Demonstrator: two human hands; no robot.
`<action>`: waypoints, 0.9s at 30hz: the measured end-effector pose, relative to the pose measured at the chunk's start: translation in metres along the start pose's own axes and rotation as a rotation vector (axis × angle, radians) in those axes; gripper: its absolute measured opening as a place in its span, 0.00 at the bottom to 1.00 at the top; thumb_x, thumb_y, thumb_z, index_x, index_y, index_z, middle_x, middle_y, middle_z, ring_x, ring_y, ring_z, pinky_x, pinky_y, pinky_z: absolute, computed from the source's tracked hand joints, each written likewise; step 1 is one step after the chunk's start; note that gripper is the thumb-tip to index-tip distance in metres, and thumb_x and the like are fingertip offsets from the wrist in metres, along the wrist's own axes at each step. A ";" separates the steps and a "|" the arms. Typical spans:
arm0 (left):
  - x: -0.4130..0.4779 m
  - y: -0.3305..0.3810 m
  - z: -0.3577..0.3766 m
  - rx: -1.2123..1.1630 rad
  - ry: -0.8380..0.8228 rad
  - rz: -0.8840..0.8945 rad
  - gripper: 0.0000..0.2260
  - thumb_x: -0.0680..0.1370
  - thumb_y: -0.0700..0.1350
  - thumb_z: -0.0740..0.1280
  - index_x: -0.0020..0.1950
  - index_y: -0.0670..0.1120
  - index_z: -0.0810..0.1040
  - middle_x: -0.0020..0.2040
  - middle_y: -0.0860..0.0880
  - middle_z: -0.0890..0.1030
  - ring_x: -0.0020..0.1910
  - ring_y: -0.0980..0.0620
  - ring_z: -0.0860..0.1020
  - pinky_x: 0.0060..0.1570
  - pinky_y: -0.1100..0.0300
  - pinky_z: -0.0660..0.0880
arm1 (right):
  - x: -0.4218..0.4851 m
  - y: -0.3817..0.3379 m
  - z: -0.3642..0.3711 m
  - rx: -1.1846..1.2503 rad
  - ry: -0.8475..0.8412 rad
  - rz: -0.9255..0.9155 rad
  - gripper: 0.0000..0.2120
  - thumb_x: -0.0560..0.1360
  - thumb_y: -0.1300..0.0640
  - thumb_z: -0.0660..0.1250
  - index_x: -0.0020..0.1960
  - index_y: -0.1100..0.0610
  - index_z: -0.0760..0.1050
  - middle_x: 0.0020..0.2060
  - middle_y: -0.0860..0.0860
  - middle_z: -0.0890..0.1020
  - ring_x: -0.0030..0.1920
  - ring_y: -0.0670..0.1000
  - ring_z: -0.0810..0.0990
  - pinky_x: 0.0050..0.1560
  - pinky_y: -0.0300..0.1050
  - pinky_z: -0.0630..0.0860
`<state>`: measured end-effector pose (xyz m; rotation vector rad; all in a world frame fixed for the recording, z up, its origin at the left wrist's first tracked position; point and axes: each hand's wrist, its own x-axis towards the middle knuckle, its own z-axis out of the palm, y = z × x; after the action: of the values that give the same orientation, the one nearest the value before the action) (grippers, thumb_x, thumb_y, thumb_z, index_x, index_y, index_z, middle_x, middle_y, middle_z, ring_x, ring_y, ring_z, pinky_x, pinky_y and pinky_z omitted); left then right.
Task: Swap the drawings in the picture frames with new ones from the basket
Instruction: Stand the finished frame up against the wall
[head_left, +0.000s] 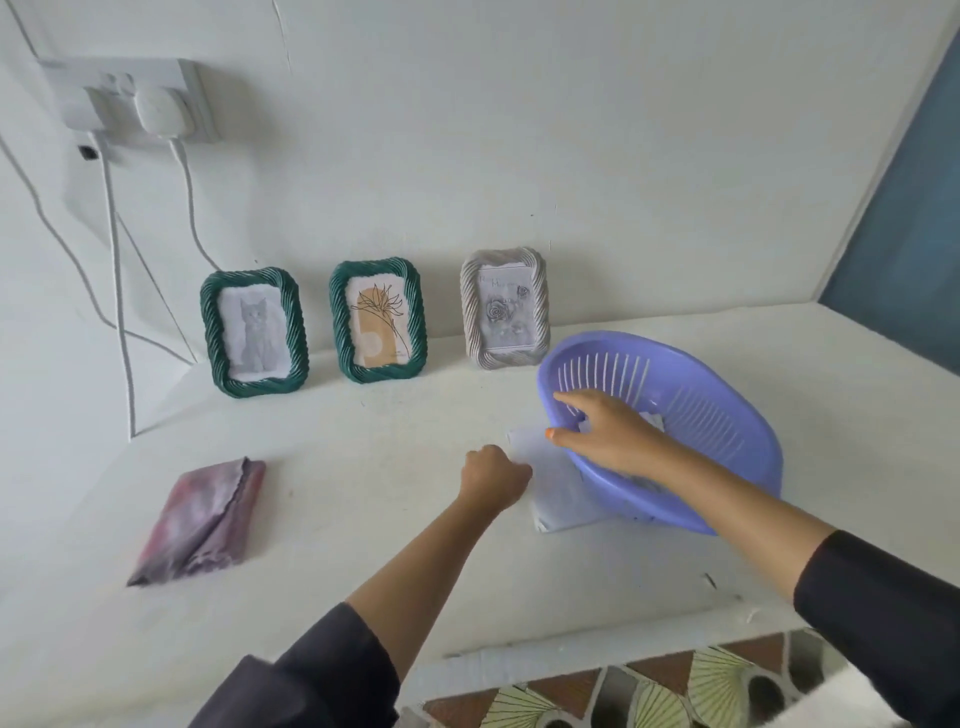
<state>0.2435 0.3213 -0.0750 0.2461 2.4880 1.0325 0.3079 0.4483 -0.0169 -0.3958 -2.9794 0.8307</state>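
Observation:
Three picture frames stand against the wall: a green frame (254, 332) with a cat drawing, a green frame (377, 322) with a plant drawing, and a pale grey frame (505, 307) with a rose drawing. A purple slotted basket (727, 415) sits tilted on the white table, its near-left rim lifted. My right hand (608, 434) grips that rim, thumb outside and fingers inside. White paper sheets (556, 488) lie partly under the basket. My left hand (496, 475) is closed on the left edge of those sheets. More paper shows inside the basket.
A folded pink and purple cloth (205, 519) lies on the table's (363, 545) left side. A wall socket (140, 101) with plugs and hanging cables is at the upper left. The table's front edge runs along the bottom, patterned floor below.

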 end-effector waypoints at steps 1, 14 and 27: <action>-0.003 0.002 0.006 0.013 0.004 0.015 0.15 0.75 0.43 0.61 0.57 0.34 0.73 0.58 0.37 0.76 0.60 0.39 0.73 0.54 0.54 0.72 | -0.005 0.001 0.003 0.014 0.001 -0.004 0.30 0.75 0.48 0.64 0.73 0.53 0.59 0.72 0.52 0.64 0.71 0.52 0.64 0.70 0.46 0.62; -0.009 0.033 0.025 -0.255 -0.076 -0.160 0.15 0.76 0.37 0.60 0.62 0.36 0.70 0.58 0.37 0.75 0.56 0.39 0.77 0.49 0.53 0.77 | -0.014 0.003 0.009 0.129 0.000 -0.018 0.28 0.77 0.53 0.62 0.74 0.55 0.58 0.68 0.56 0.70 0.66 0.55 0.70 0.67 0.46 0.65; -0.006 0.036 0.035 0.002 0.066 -0.238 0.19 0.77 0.48 0.61 0.65 0.42 0.68 0.65 0.42 0.66 0.64 0.45 0.68 0.61 0.56 0.70 | -0.013 0.006 0.009 0.174 -0.007 -0.017 0.28 0.76 0.53 0.62 0.74 0.53 0.58 0.66 0.56 0.72 0.64 0.55 0.72 0.67 0.48 0.67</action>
<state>0.2645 0.3670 -0.0694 -0.0843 2.5021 0.9518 0.3207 0.4454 -0.0271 -0.3609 -2.8811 1.0807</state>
